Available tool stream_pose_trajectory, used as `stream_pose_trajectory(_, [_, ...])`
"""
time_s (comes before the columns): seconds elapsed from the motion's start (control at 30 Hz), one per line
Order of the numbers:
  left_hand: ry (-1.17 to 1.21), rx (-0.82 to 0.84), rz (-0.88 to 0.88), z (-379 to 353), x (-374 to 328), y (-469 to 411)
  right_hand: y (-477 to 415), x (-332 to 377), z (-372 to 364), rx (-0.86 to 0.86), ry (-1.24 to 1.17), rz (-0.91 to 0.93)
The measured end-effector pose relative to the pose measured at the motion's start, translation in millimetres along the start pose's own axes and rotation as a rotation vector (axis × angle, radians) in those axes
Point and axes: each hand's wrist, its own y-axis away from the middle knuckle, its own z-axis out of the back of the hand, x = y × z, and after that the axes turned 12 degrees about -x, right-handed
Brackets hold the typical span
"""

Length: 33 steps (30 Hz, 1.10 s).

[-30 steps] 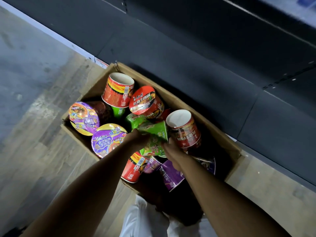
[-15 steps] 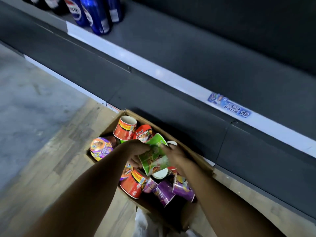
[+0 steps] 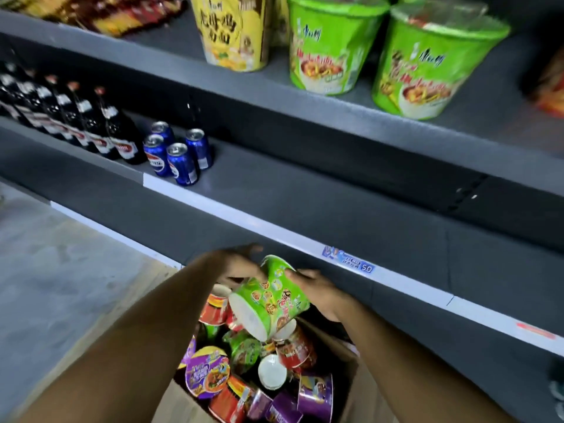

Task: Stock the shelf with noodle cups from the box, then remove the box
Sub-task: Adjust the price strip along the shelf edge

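Both hands hold one green noodle cup [image 3: 270, 297] tilted on its side above the cardboard box [image 3: 180, 401]. My left hand [image 3: 236, 262] grips its top end and my right hand [image 3: 316, 290] wraps its right side. Below it the box holds several red, purple and green noodle cups [image 3: 210, 372] lying in a jumble. On the upper shelf [image 3: 351, 112] stand two green noodle cups [image 3: 331, 41] and a yellow one [image 3: 233, 29]. The middle shelf [image 3: 305, 203] is bare right of the cans.
Several blue soda cans [image 3: 180, 155] and a row of dark bottles [image 3: 76, 120] stand at the left of the middle shelf. A white price strip with a blue tag [image 3: 348, 261] runs along its front edge. Snack packets [image 3: 100, 13] lie top left. Floor lies to the left.
Both hands have lifted the green cup up out of the box, and my head has tilted up, bringing the middle and upper shelves into view.
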Motion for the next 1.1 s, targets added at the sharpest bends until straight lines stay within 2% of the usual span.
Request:
stream_pose_trajectory(0.03, [-0.051,-0.012,-0.07,12,-11,8,5,14,9,0.015,-0.023,0.014])
stream_pose_trajectory(0.17, [0.066,-0.08,-0.099,47,-48,35,31,72,43,0.143,-0.08,0.128])
stream_pose_trajectory(0.27, [0.043,-0.039,-0.149,71,-88,66,48,107,64,0.196,-0.072,0.18])
stream_pose_trajectory(0.33, [-0.014,-0.084,-0.201,91,-117,91,57,131,77,0.23,-0.05,0.202])
stream_pose_trajectory(0.47, [-0.015,-0.033,-0.218,134,-154,125,83,181,105,0.276,-0.076,0.218])
stream_pose_trajectory(0.67, [0.044,-0.079,-0.294,192,-212,178,116,254,146,0.257,-0.202,0.366])
stream_pose_trajectory(0.87, [-0.062,-0.167,-0.439,241,-259,205,147,320,186,0.203,-0.103,0.557])
stream_pose_trajectory(1.1, [-0.098,-0.413,-0.605,285,-311,217,150,391,232,0.055,0.029,0.795])
